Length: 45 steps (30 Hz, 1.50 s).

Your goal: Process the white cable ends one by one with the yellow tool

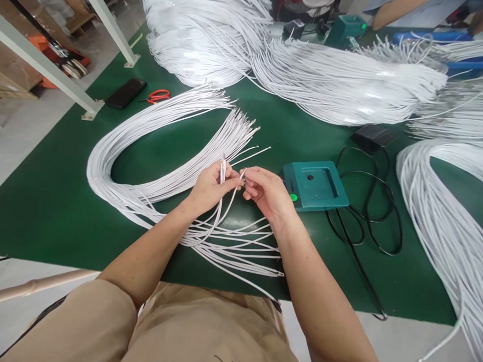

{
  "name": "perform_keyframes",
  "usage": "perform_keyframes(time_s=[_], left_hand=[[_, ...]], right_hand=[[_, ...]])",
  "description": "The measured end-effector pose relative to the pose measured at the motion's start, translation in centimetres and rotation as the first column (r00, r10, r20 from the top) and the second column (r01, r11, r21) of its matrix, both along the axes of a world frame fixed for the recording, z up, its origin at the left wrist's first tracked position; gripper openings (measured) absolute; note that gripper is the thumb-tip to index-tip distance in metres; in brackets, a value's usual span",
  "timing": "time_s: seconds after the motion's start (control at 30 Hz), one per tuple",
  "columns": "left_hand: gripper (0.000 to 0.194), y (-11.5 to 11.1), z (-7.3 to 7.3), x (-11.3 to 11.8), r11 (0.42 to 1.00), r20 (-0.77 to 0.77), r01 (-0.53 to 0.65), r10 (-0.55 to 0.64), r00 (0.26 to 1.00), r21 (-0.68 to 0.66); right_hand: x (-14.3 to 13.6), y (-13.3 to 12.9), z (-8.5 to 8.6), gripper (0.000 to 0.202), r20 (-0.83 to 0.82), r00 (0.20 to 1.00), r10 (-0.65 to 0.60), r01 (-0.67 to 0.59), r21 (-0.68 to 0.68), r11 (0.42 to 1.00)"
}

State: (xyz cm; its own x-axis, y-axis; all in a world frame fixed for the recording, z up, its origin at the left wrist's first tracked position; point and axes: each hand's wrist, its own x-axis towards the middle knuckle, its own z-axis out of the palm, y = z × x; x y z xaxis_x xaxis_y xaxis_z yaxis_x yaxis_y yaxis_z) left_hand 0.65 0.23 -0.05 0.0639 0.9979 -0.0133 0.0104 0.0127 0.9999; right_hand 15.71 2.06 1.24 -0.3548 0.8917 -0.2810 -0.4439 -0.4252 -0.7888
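Since everything here sits around the teal box (317,186) with the lit green button, I'll use that as the reference point. Just left of it, both hands are at work: the left hand (214,186) has its thumb and fingers closed around a few white cables (223,172), and the right hand (266,191) pinches near the end of one of them, fingertips almost touching the other hand's. More loose strands lie on the green bench (54,206) below those wrists, left of the box. Farther left there's a big horseshoe-shaped cable bundle (100,165), with a red-handled tool (159,96) and a black phone (125,93) behind it. To the box's right, a black cord (351,242) snakes around in loops, and past that another thick white bundle (431,203) hangs over the edge. Behind the box sits a huge pile of cables (348,82), with someone else's arm (401,11) beyond it.
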Motion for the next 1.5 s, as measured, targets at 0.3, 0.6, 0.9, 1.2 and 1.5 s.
perform_keyframes(time_s=[0.3, 0.6, 0.9, 1.2, 1.5], left_hand=[[0.031, -0.53, -0.01, 0.5, 0.994, -0.035, 0.114, -0.114, 0.993, 0.001], [0.03, -0.26, 0.36, 0.15, 0.997, -0.014, 0.072, -0.072, 0.997, 0.027], [0.027, -0.28, 0.53, 0.16, 0.999, -0.001, 0.045, -0.045, 0.999, 0.016], [0.034, -0.17, 0.11, -0.27, 0.992, 0.033, 0.104, -0.106, 0.994, 0.071], [0.037, -0.27, 0.18, -0.34, 0.987, 0.004, 0.147, -0.147, 0.989, 0.063]], right_hand=[[0.28, 0.29, 0.06, 0.035, 0.135, 0.988, 0.077, -0.087, 0.07, 0.994], [0.49, 0.12, 0.18, 0.041, -0.054, 0.989, 0.14, -0.142, -0.02, 0.99], [0.59, 0.15, -0.18, 0.035, -0.107, 0.983, 0.148, -0.151, -0.018, 0.988], [0.75, 0.2, -0.31, 0.025, -0.093, 0.989, 0.116, -0.119, -0.026, 0.993], [0.38, -0.18, 0.31, 0.021, 0.089, 0.995, -0.042, 0.034, 0.095, 0.995]])
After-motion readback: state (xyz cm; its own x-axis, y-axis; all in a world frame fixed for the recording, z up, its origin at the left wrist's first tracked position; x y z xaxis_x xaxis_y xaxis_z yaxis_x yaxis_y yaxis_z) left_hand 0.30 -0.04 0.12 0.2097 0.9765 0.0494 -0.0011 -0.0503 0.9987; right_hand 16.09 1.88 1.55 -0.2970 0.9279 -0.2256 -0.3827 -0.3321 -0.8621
